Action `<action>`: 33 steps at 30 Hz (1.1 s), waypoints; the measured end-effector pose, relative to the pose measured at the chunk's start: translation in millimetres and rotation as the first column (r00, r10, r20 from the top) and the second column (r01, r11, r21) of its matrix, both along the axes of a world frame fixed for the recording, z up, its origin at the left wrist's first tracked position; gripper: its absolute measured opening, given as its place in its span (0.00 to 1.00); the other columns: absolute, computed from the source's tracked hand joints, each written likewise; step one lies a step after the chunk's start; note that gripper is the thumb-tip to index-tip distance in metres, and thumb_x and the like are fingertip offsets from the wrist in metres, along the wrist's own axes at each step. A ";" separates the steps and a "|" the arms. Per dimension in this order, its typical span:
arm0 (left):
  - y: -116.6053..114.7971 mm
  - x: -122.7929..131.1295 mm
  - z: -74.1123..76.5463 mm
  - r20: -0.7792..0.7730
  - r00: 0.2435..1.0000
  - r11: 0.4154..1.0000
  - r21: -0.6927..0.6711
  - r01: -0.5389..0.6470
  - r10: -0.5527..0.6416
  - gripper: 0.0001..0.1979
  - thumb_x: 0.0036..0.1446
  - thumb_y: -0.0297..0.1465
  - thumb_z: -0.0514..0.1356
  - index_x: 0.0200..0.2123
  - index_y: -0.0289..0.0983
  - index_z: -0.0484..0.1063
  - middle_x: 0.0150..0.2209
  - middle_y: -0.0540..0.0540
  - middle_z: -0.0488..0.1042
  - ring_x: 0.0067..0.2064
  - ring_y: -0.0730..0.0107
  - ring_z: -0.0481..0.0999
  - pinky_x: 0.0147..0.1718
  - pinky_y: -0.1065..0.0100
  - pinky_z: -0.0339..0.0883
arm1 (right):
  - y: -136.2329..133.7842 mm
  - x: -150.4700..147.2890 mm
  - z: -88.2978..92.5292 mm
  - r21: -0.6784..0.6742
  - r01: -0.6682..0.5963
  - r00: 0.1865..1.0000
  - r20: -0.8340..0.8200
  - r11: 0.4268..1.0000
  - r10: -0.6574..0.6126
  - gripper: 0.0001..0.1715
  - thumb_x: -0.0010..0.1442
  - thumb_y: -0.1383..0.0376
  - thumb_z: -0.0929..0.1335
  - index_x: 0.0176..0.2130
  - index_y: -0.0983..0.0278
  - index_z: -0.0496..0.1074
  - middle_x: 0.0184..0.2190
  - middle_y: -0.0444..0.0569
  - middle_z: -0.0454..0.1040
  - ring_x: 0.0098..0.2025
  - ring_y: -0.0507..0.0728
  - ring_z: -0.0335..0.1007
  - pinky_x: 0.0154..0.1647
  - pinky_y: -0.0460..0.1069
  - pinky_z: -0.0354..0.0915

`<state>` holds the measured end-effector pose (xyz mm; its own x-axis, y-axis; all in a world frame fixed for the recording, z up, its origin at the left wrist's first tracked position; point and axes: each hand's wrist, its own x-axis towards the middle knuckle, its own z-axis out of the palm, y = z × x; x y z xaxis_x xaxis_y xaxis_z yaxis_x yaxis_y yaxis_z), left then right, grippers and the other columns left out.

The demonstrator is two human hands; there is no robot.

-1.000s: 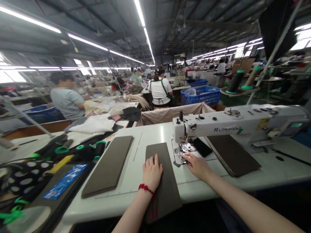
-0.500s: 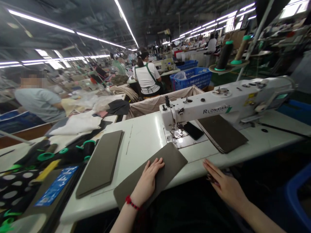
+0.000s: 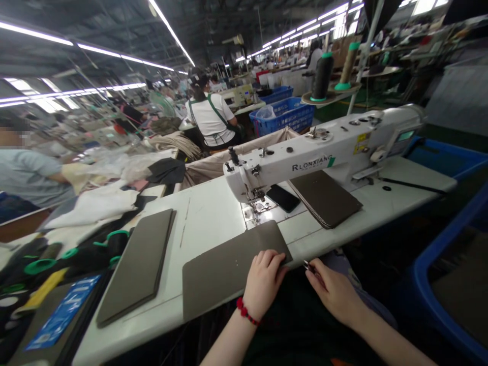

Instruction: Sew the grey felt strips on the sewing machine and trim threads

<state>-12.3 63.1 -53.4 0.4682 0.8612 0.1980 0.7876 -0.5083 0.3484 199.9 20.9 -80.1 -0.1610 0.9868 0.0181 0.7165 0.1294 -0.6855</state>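
At the near edge of the white sewing table (image 3: pixel 208 223), a taupe fabric panel (image 3: pixel 232 269) lay flat and angled, its far corner close to the needle plate (image 3: pixel 259 211) of the Rlonxiang sewing machine (image 3: pixel 324 152). The left hand (image 3: pixel 264 278) rested open and palm-down on the panel's near edge, pressing rather than gripping. The right hand (image 3: pixel 333 292), just beside the panel, pinched something thin with a metal tip, probably a small pair of thread snips (image 3: pixel 308 267), though it was too small to be sure. A stack of dark panels (image 3: pixel 324 198) sat under the machine's arm, and another panel (image 3: pixel 137 267) lay to the left. The step in hand seemed to be tidying the panel between seams; the next move called for clipping any loose thread at its edge while the left hand kept it steady.
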 end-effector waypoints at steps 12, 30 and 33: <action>-10.2 19.6 -6.2 0.093 0.987 0.991 -0.044 -0.130 0.134 0.06 0.65 0.26 0.52 0.36 0.39 0.66 0.38 0.45 0.68 0.40 0.62 0.69 0.40 0.61 0.67 | 9.8 -20.2 -11.1 0.049 -0.075 0.991 0.119 0.996 0.069 0.08 0.69 0.61 0.58 0.38 0.60 0.62 0.32 0.45 0.74 0.33 0.57 0.74 0.29 0.48 0.59; -21.4 -71.2 54.8 0.370 0.905 0.354 -0.834 0.423 -0.209 0.19 0.62 0.42 0.57 0.53 0.41 0.72 0.34 0.47 0.80 0.32 0.68 0.79 0.32 0.72 0.70 | 16.5 -12.9 -5.7 0.068 0.054 0.998 0.011 0.996 -0.055 0.15 0.67 0.54 0.59 0.44 0.61 0.66 0.27 0.44 0.74 0.30 0.56 0.74 0.29 0.48 0.62; -7.8 -112.1 52.0 0.183 0.983 0.690 -0.709 0.146 -0.021 0.24 0.64 0.44 0.53 0.61 0.44 0.63 0.45 0.46 0.78 0.45 0.63 0.77 0.45 0.67 0.69 | 15.9 -17.4 -2.9 0.106 -0.027 0.999 -0.014 0.994 0.029 0.21 0.66 0.57 0.61 0.56 0.58 0.63 0.34 0.46 0.77 0.34 0.56 0.75 0.34 0.48 0.65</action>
